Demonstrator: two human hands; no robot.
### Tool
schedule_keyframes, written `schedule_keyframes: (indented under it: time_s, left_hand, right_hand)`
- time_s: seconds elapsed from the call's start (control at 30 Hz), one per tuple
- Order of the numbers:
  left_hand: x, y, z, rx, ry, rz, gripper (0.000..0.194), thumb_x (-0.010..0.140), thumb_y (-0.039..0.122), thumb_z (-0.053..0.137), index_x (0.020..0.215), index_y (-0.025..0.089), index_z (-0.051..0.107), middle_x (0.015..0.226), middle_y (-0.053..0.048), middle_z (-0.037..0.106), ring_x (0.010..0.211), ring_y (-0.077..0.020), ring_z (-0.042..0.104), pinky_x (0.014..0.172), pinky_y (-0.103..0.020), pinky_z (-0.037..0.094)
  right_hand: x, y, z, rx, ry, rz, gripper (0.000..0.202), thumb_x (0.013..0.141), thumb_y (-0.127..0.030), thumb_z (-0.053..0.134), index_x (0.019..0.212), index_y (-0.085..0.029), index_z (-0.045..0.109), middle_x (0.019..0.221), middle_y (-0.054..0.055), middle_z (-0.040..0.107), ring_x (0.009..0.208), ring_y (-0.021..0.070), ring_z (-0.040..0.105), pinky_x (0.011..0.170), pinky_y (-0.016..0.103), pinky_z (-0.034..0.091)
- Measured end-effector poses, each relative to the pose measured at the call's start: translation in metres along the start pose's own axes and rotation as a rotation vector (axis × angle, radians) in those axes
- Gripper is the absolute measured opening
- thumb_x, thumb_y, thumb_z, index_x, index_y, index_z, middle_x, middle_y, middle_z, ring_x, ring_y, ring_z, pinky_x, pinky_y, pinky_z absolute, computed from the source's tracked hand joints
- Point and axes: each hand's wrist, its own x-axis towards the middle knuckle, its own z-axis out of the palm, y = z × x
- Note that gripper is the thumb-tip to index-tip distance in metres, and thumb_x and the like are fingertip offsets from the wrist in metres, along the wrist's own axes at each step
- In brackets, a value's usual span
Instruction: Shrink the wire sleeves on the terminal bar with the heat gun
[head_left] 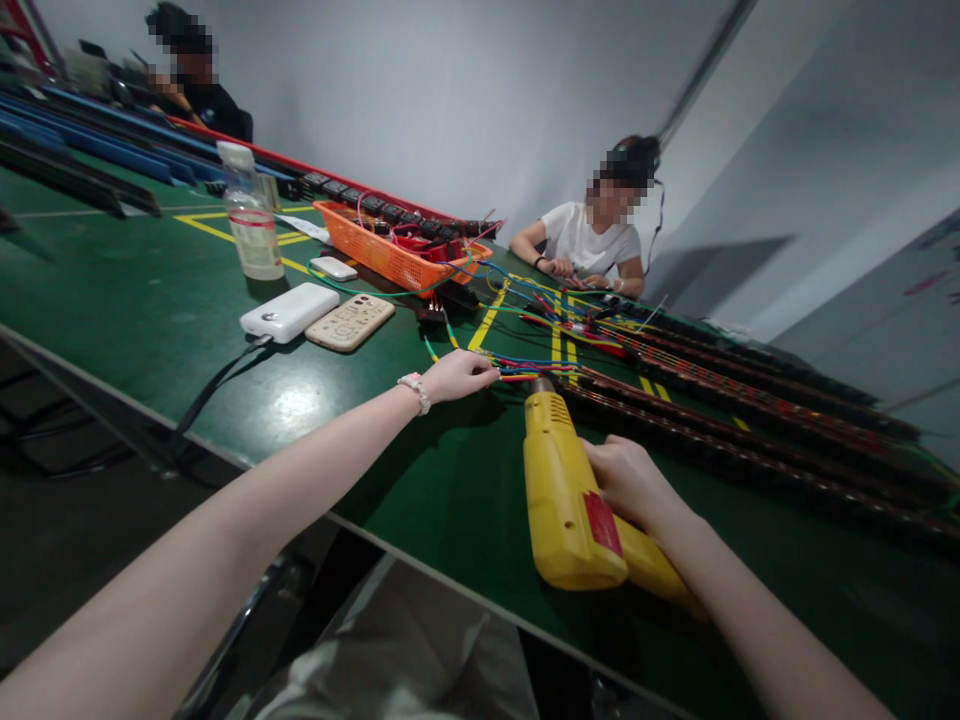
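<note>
My right hand [626,478] is wrapped around the handle of a yellow heat gun [561,480] with a red patch on its side. Its metal nozzle points away from me at a bundle of coloured wires [529,368]. Just left of the nozzle, my left hand [459,377] pinches the wires, red, blue and green among them, and a bracelet circles that wrist. To the right the wires run along a long dark strip [675,428] lying on the table. What part of the wires sits right at the nozzle is partly hidden.
On the green table [330,420] lie a white power bank [290,312] with a black cable, a patterned phone [351,322] and a small white case [333,268]. Behind them stand a bottle [253,225] and an orange basket [390,255] of parts. Two people sit farther off.
</note>
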Motion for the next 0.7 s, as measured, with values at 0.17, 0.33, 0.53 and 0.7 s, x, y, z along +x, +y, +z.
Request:
schedule_keyframes:
  time_s: [0.17, 0.33, 0.53, 0.7]
  left_hand:
    - [0.0, 0.003, 0.004, 0.03, 0.089, -0.036, 0.055, 0.076, 0.058, 0.032, 0.069, 0.01, 0.057, 0.062, 0.0, 0.051, 0.054, 0.0033, 0.034, 0.054, -0.014, 0.017]
    - [0.001, 0.006, 0.009, -0.073, 0.067, -0.106, 0.057, 0.077, 0.059, 0.028, 0.069, 0.009, 0.053, 0.059, -0.001, 0.053, 0.05, 0.0029, 0.038, 0.052, -0.012, 0.023]
    - [0.0, 0.012, 0.008, -0.217, -0.102, -0.231, 0.059, 0.076, 0.062, 0.023, 0.086, 0.013, 0.054, 0.058, 0.0, 0.055, 0.039, -0.001, 0.039, 0.04, -0.014, 0.029]
    - [0.001, 0.014, 0.007, -0.245, -0.146, -0.244, 0.061, 0.075, 0.062, 0.024, 0.082, 0.01, 0.055, 0.061, -0.003, 0.058, 0.04, -0.0007, 0.041, 0.04, -0.012, 0.032]
  right_hand:
    - [0.012, -0.004, 0.0, -0.029, 0.018, -0.058, 0.021, 0.076, -0.022, 0.045, 0.09, -0.016, 0.059, 0.079, 0.003, 0.064, 0.07, 0.0146, 0.054, 0.068, 0.025, 0.03]
    - [0.021, -0.012, -0.001, -0.041, 0.026, -0.127, 0.026, 0.076, -0.024, 0.044, 0.096, -0.015, 0.057, 0.082, 0.005, 0.064, 0.072, 0.0147, 0.057, 0.072, 0.026, 0.031]
    - [0.025, -0.021, -0.001, -0.035, 0.054, -0.188, 0.021, 0.075, -0.024, 0.043, 0.087, -0.013, 0.057, 0.081, 0.005, 0.064, 0.071, 0.0152, 0.057, 0.073, 0.027, 0.029]
    - [0.023, -0.021, -0.001, -0.02, 0.083, -0.192, 0.02, 0.076, -0.023, 0.042, 0.087, -0.014, 0.057, 0.081, 0.003, 0.064, 0.068, 0.0137, 0.056, 0.073, 0.028, 0.029]
